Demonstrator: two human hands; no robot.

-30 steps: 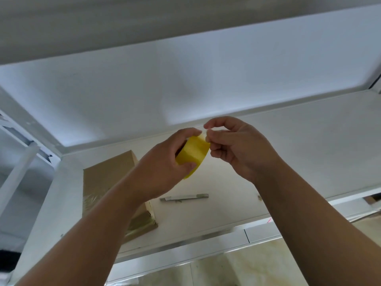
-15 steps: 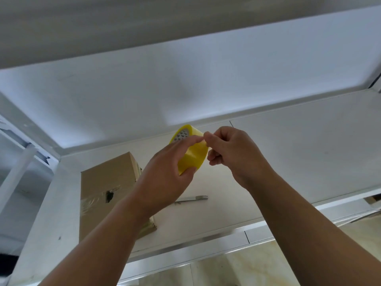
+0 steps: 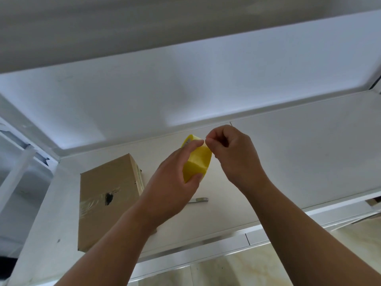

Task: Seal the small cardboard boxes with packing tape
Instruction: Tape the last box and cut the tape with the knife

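My left hand grips a yellow roll of packing tape above the white table, thumb below and fingers over the top. My right hand sits just right of the roll, its fingertips pinching at the tape's surface near the top edge. A small brown cardboard box lies flat on the table to the left, under my left forearm, with clear tape and a dark hole on its upper face.
A metal utility knife lies on the table below the roll, mostly hidden by my left hand. A white wall panel rises behind the table. The table's front edge and a pale tiled floor are at the bottom.
The view has tilted down, showing more of the box and floor. My left hand has turned the roll slightly while my right fingertips stay at its top edge.
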